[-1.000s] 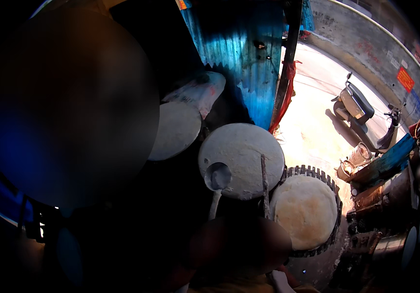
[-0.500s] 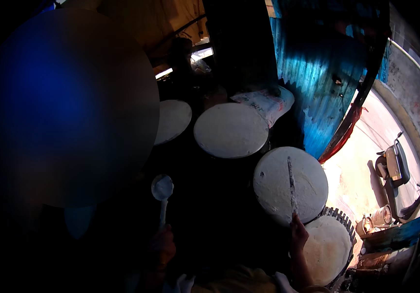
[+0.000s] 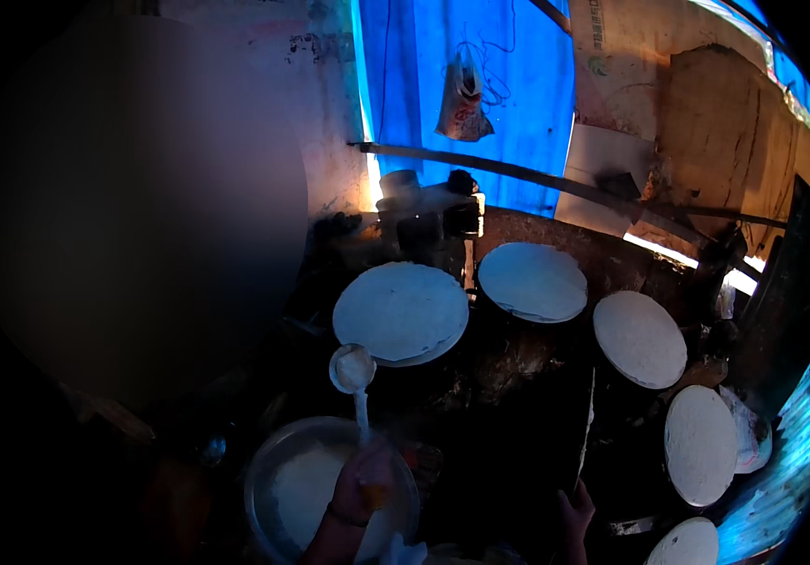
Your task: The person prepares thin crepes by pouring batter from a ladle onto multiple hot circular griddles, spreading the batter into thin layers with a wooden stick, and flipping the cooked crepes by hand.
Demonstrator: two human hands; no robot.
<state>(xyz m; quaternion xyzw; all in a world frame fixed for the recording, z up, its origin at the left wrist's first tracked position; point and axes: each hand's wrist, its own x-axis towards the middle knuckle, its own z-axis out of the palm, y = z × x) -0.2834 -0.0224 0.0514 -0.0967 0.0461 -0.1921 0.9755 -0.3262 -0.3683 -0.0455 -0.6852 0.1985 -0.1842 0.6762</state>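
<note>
My left hand (image 3: 363,476) is closed on the handle of a metal ladle (image 3: 352,368), raised over a wide metal basin (image 3: 264,476) of pale white content. The ladle's head is near the front edge of a round, white-topped plate (image 3: 400,306). My right hand (image 3: 575,508) grips a long, thin, pale-crusted stick (image 3: 589,424), upright in the picture at right of centre. More round white-topped plates (image 3: 639,337) curve away to the right in a row, one (image 3: 700,444) beside a plastic bag (image 3: 752,433).
Behind the plates are dark pots (image 3: 419,221), a rail (image 3: 518,174), a hanging bag (image 3: 466,104) on blue sheeting (image 3: 405,56) and worn brown boards (image 3: 735,132). Corrugated blue sheet (image 3: 782,471) stands at the right. A blurred round area covers much of the left.
The view has swung left, from the sunlit lane and scooter to the back wall, so plates now appear farther right. The basin has come into sight; the ladle is higher and farther right in view.
</note>
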